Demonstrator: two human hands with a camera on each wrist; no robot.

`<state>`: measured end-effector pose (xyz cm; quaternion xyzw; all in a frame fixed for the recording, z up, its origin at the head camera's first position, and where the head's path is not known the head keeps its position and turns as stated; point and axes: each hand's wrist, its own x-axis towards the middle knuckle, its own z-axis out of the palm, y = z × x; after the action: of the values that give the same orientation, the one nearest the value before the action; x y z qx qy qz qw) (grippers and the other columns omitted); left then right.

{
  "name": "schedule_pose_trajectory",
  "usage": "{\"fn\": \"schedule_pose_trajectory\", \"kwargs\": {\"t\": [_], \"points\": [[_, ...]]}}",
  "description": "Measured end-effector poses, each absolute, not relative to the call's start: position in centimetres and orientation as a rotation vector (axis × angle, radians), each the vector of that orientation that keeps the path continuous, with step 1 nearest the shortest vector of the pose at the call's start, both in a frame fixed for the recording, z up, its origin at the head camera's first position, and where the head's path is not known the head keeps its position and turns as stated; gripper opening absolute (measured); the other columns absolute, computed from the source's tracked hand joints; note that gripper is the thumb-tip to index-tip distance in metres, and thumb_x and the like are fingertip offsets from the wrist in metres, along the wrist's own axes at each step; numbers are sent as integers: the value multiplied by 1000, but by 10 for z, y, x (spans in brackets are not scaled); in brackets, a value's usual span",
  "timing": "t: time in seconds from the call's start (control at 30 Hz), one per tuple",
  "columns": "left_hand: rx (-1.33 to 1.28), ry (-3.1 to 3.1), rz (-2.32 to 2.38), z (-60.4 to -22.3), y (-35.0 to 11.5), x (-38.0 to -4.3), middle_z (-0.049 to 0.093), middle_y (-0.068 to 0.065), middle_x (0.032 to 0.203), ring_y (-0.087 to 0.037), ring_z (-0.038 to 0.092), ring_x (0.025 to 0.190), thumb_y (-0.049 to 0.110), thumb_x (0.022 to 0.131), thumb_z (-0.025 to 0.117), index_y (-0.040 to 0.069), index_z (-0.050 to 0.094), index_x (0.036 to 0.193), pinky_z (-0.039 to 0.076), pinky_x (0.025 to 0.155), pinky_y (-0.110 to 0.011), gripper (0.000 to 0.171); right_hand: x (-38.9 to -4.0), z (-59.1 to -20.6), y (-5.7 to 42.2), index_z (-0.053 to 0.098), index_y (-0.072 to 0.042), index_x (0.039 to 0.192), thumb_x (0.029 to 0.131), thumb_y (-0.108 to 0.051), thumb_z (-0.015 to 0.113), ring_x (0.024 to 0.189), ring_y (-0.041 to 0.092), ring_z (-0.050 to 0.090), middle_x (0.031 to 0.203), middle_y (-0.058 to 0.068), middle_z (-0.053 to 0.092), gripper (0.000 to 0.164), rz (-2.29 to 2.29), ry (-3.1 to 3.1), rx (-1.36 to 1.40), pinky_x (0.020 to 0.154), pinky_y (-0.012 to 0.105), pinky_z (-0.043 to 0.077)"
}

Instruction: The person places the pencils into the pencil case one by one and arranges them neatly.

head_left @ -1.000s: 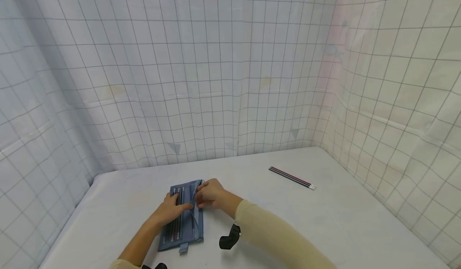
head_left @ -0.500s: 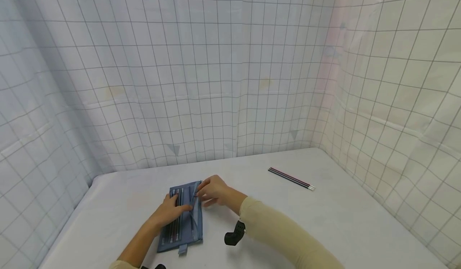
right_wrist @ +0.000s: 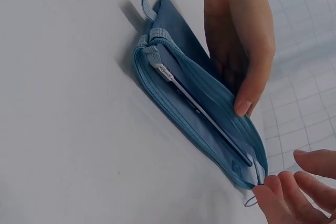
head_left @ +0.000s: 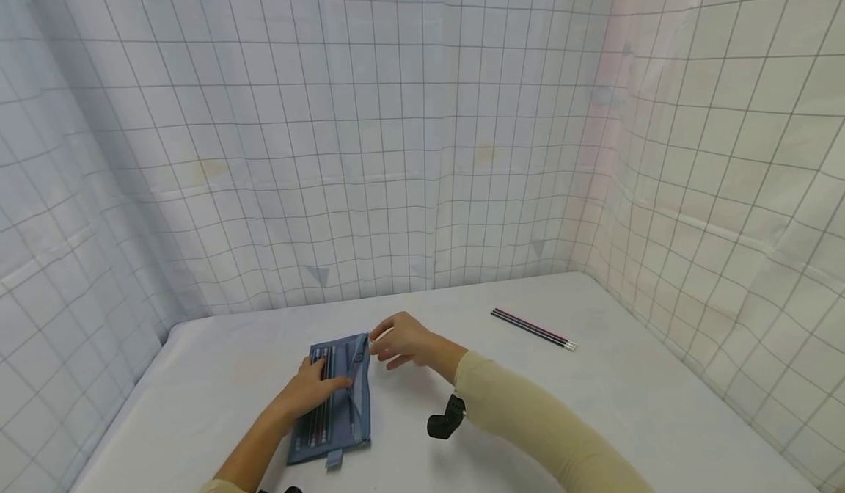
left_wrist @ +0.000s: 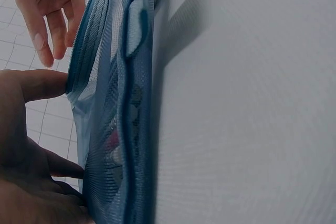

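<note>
A blue zip pencil case (head_left: 343, 414) lies on the white table, several dark pencils showing through its see-through front. My left hand (head_left: 308, 390) rests on it with spread fingers, the thumb touching the edge beside the zip (left_wrist: 90, 45). At the far right corner, my right hand (head_left: 404, 340) pinches the zipper pull, mostly hidden by the fingertips; a thin loop (right_wrist: 251, 201) shows just beneath them. In the right wrist view the zip gapes along the side, and a pencil (right_wrist: 210, 121) with a pale end lies inside the opening.
Several loose pencils (head_left: 535, 329), dark and red with white ends, lie together at the right back of the table. A fabric tab (head_left: 334, 459) sticks out from the case's near end. Gridded white curtains (head_left: 370, 148) stand behind and along both sides.
My right hand has moved away from me and slightly right, from the case's zip side to its far corner. My left hand stays in place on the case.
</note>
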<state>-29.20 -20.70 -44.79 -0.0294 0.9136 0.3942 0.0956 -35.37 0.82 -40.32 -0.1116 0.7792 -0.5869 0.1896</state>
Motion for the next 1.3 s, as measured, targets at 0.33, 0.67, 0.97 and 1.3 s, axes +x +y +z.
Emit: {"fn": "schedule_pose_trajectory", "kwargs": {"t": [0.33, 0.67, 0.97, 1.3], "points": [[-61, 2720, 1172, -448, -207, -290, -2, -48, 157, -67, 7, 142, 50, 95, 67, -20, 20, 153, 16, 112, -76, 102, -362, -396, 35, 70, 4, 118, 89, -1, 78, 90, 31, 73, 98, 9, 72, 31, -1543, 2265, -427, 71, 42, 63], [-5, 2713, 1184, -449, -210, -289, -4, -48, 157, -68, 5, 142, 49, 96, 66, -20, 19, 153, 15, 111, -77, 102, -372, -385, 63, 71, -2, 118, 90, -5, 80, 89, 25, 72, 100, 7, 71, 29, -1442, 2346, -518, 75, 40, 63], [-6, 2718, 1182, -450, -209, -289, -3, -48, 157, -68, 6, 142, 50, 96, 67, -20, 20, 153, 16, 111, -77, 102, -384, -379, 96, 69, -5, 124, 92, -7, 78, 95, 26, 71, 110, 10, 71, 33, -1288, 2439, -619, 78, 37, 61], [-10, 2704, 1195, -451, -209, -289, -4, -48, 157, -68, 5, 142, 49, 96, 66, -20, 20, 153, 15, 111, -77, 101, -396, -377, 145, 70, -5, 123, 94, -5, 75, 91, 20, 71, 112, 13, 72, 29, -1138, 2599, -626, 76, 36, 61]]}}
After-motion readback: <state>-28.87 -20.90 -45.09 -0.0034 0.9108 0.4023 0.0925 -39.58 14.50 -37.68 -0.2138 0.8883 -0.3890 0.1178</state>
